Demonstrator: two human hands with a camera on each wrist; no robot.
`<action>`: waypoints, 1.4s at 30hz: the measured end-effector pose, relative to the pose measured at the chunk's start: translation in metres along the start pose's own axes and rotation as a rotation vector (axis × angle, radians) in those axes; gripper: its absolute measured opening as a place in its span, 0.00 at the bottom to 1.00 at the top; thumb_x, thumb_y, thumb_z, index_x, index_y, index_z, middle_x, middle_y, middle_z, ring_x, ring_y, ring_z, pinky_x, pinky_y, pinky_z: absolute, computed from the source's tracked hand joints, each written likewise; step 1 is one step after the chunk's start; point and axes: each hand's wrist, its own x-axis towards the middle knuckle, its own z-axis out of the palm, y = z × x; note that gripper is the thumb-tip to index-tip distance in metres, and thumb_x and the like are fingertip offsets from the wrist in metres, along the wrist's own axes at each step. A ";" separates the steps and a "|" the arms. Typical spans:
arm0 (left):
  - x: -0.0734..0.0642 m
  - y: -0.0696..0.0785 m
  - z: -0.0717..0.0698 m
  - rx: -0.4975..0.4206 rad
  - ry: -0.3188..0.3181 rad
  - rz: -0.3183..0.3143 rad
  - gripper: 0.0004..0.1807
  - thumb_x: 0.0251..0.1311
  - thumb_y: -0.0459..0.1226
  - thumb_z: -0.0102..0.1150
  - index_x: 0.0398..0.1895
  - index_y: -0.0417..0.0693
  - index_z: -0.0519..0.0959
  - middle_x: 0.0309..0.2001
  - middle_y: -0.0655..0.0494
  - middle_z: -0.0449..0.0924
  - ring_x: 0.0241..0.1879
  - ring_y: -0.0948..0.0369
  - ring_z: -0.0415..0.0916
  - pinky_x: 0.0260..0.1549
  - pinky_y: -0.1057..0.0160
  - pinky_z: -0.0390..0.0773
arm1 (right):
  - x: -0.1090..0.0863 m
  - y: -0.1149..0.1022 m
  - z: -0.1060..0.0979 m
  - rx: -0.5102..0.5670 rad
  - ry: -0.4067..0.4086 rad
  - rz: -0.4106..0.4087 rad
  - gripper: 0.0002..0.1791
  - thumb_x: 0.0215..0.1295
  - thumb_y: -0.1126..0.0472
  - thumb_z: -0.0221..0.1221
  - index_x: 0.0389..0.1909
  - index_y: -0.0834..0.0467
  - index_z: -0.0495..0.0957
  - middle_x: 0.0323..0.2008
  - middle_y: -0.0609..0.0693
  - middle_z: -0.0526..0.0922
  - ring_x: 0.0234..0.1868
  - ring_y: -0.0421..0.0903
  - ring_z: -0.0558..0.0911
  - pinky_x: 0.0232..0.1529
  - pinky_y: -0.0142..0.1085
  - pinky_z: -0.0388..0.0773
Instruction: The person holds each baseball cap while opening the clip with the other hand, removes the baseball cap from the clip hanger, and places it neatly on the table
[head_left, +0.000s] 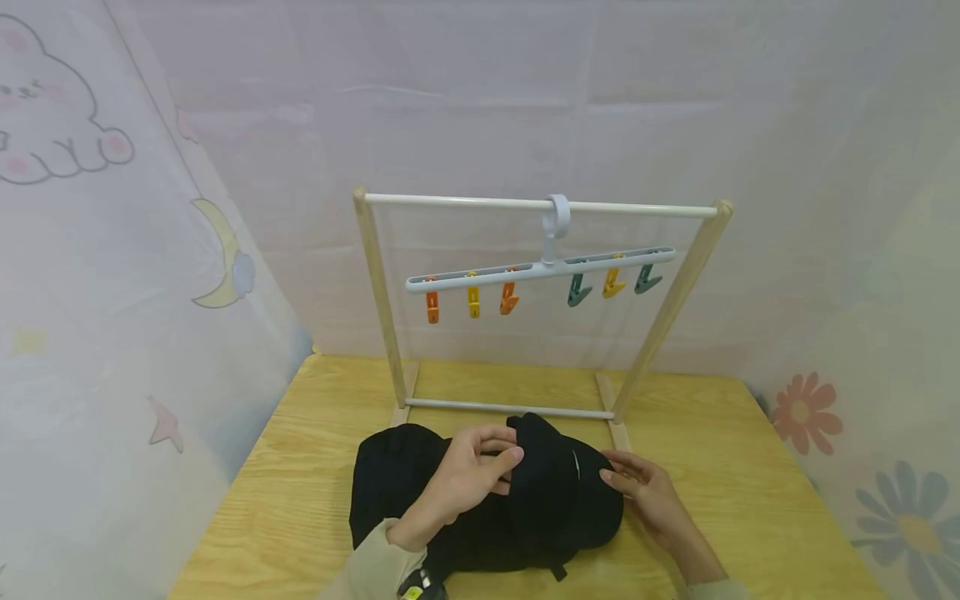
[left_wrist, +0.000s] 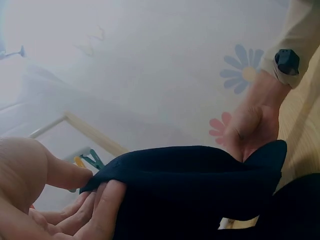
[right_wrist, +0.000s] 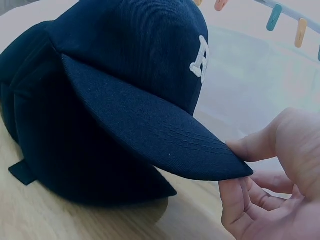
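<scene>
A dark baseball cap [head_left: 542, 483] with a white embroidered letter [right_wrist: 201, 60] on its front is held between both hands. At the cap's rear edge, my left hand [head_left: 467, 468] pinches the fabric between thumb and fingers. My right hand [head_left: 654, 498] grips the tip of the brim [right_wrist: 165, 135], thumb above and fingers beneath. Under and behind it lies more dark headwear [head_left: 397, 471] on the wooden table [head_left: 277, 500]. In the right wrist view a second dark cap [right_wrist: 55, 145] shows its brim and a strap end [right_wrist: 22, 172]; the held cap partly hides it.
Behind the caps stands a wooden rack [head_left: 382, 308] with a white top rod [head_left: 465, 201]. A white clip hanger [head_left: 551, 268] hangs from that rod, bearing several orange, yellow and green clips [head_left: 577, 289]. Printed cloth [head_left: 480, 100] surrounds the table's back and sides.
</scene>
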 end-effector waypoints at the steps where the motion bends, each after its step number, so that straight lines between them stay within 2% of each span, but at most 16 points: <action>1: 0.000 -0.001 0.000 0.006 0.004 0.002 0.20 0.76 0.37 0.64 0.64 0.35 0.80 0.56 0.41 0.87 0.35 0.57 0.87 0.36 0.58 0.90 | 0.000 0.001 0.000 -0.005 0.002 0.002 0.32 0.76 0.63 0.64 0.75 0.71 0.67 0.55 0.52 0.79 0.51 0.40 0.83 0.50 0.35 0.86; 9: -0.002 -0.009 0.000 0.049 0.008 0.003 0.18 0.76 0.37 0.63 0.62 0.35 0.80 0.54 0.42 0.86 0.33 0.59 0.87 0.35 0.61 0.89 | -0.002 0.008 0.000 -0.057 0.002 0.006 0.33 0.75 0.63 0.65 0.75 0.70 0.68 0.56 0.57 0.79 0.49 0.42 0.85 0.49 0.35 0.86; 17: -0.005 -0.016 0.003 0.093 0.016 -0.030 0.17 0.76 0.35 0.64 0.62 0.35 0.79 0.52 0.44 0.85 0.31 0.58 0.87 0.32 0.62 0.89 | -0.004 0.014 0.000 -0.196 0.039 0.039 0.33 0.73 0.58 0.69 0.73 0.66 0.73 0.62 0.62 0.80 0.53 0.43 0.81 0.48 0.33 0.84; 24: -0.005 -0.022 0.006 0.179 0.039 -0.031 0.19 0.74 0.35 0.65 0.63 0.34 0.80 0.51 0.42 0.87 0.26 0.57 0.87 0.27 0.62 0.88 | -0.001 0.019 0.001 -0.220 0.057 0.040 0.32 0.71 0.59 0.70 0.71 0.67 0.75 0.57 0.61 0.82 0.42 0.45 0.87 0.39 0.37 0.87; 30: -0.005 -0.021 0.006 0.200 0.028 -0.066 0.20 0.73 0.34 0.66 0.62 0.32 0.79 0.49 0.46 0.89 0.22 0.58 0.87 0.24 0.61 0.87 | 0.001 0.021 0.004 -0.273 0.092 0.037 0.31 0.69 0.61 0.72 0.70 0.67 0.76 0.52 0.59 0.82 0.33 0.44 0.85 0.33 0.36 0.85; 38: -0.005 -0.023 0.006 0.247 0.007 -0.080 0.20 0.73 0.35 0.67 0.61 0.31 0.79 0.42 0.51 0.90 0.19 0.57 0.87 0.21 0.62 0.86 | 0.001 0.017 0.007 -0.312 0.105 0.045 0.30 0.67 0.64 0.72 0.67 0.68 0.77 0.49 0.59 0.82 0.31 0.45 0.85 0.29 0.38 0.85; 42: -0.005 -0.025 0.006 0.264 -0.015 -0.086 0.21 0.71 0.37 0.69 0.59 0.31 0.80 0.37 0.54 0.90 0.21 0.57 0.88 0.21 0.63 0.85 | 0.002 0.017 0.005 -0.382 0.106 0.044 0.28 0.66 0.63 0.72 0.65 0.67 0.80 0.48 0.58 0.83 0.35 0.46 0.84 0.30 0.37 0.84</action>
